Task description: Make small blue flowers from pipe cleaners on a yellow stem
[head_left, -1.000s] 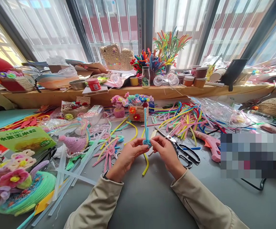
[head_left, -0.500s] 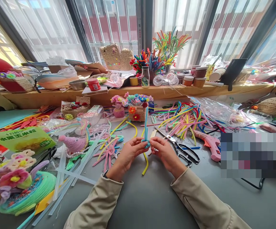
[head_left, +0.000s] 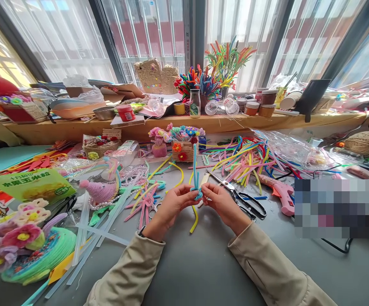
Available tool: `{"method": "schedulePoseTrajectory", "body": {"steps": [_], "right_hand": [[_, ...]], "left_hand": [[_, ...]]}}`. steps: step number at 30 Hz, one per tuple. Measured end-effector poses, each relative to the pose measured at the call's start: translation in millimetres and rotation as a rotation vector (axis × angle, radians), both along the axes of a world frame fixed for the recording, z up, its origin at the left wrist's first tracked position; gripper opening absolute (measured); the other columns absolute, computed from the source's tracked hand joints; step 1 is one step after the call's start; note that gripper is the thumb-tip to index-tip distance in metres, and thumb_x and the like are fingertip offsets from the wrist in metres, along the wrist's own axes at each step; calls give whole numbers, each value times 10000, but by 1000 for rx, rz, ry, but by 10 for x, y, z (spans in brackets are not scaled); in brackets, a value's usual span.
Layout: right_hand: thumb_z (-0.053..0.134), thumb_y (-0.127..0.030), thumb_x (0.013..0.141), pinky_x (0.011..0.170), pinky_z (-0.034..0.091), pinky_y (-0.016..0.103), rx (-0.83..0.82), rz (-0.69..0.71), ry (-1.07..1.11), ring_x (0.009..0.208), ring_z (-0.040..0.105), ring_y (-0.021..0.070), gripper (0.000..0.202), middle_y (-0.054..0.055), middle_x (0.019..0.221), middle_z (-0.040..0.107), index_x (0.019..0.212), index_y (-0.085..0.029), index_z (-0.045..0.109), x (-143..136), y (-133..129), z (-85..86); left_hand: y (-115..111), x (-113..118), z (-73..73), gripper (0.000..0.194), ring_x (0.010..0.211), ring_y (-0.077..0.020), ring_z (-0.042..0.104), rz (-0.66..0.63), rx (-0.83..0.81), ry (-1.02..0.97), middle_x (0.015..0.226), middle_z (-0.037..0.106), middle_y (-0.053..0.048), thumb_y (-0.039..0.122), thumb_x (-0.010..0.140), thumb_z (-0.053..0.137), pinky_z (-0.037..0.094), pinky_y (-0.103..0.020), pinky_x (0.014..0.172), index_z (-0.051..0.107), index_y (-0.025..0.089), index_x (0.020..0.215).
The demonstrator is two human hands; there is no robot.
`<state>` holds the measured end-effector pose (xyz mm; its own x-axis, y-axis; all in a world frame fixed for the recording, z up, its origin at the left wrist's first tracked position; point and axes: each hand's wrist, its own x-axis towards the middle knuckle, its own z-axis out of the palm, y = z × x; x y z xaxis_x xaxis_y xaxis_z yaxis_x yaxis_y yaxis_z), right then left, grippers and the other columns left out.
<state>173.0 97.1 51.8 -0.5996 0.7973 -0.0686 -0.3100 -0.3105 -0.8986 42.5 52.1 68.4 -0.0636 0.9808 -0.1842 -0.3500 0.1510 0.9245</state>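
Between my two hands, above the grey table, is a light blue pipe cleaner (head_left: pixel 195 163) with a curled bottom and ends standing upright. My left hand (head_left: pixel 173 207) pinches the curled part between thumb and fingers. From the other side my right hand (head_left: pixel 224 205) closes its thumb and fingertips on the same curl. Below the hands lies a yellow pipe cleaner (head_left: pixel 194 223). Black-handled scissors (head_left: pixel 246 199) rest just right of my right hand. Left of my left hand are pink and yellow pipe cleaner pieces (head_left: pixel 144 203) and small scissors (head_left: pixel 154 209), partly hidden.
A heap of coloured pipe cleaners (head_left: pixel 242 163) and a pink glue gun (head_left: pixel 282 193) lie to the right. On the left are glue sticks (head_left: pixel 108 221), a pink crocheted cone (head_left: pixel 100 192) and fuzzy flowers (head_left: pixel 21 236). A small flower basket (head_left: pixel 184 153) stands behind my hands.
The upright ends of the blue pipe cleaner lean slightly more to the left, and the shorter one stands apart from the longer. Both hands keep their place.
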Motion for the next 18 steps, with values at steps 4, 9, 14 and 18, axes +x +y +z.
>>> {"method": "schedulePoseTrajectory", "body": {"steps": [4, 9, 14, 18], "right_hand": [[559, -340, 672, 474, 310, 171, 89, -75, -74, 481, 365, 44, 196, -49, 530, 443, 658, -147, 533, -12, -9, 8], [558, -339, 668, 482, 315, 175, 117, -89, -71, 501, 371, 49, 186, -47, 550, 438, 664, -154, 531, -10, -7, 2], [473, -335, 730, 494, 345, 191, 289, -176, -143, 513, 399, 62, 176, -29, 603, 463, 703, -166, 514, -7, 16, -4], [462, -262, 740, 527, 384, 212, 694, -386, -346, 595, 460, 95, 134, 8, 733, 503, 841, -184, 504, 19, 12, 18]], "left_hand": [[5, 3, -12, 145, 613, -85, 568, 42, 28, 26, 647, 568, 35, 172, 578, 663, 472, -252, 693, 593, 133, 700], [11, -4, -17, 147, 664, -102, 578, 28, 34, 26, 734, 620, 3, 183, 588, 655, 461, -261, 734, 624, 136, 723], [7, -18, -19, 156, 691, -106, 576, 42, 66, 41, 760, 635, -12, 191, 600, 648, 464, -240, 711, 634, 140, 746], [-6, -21, -3, 165, 729, -111, 572, 31, 45, 12, 794, 632, -23, 193, 608, 642, 461, -221, 699, 633, 139, 764]]}}
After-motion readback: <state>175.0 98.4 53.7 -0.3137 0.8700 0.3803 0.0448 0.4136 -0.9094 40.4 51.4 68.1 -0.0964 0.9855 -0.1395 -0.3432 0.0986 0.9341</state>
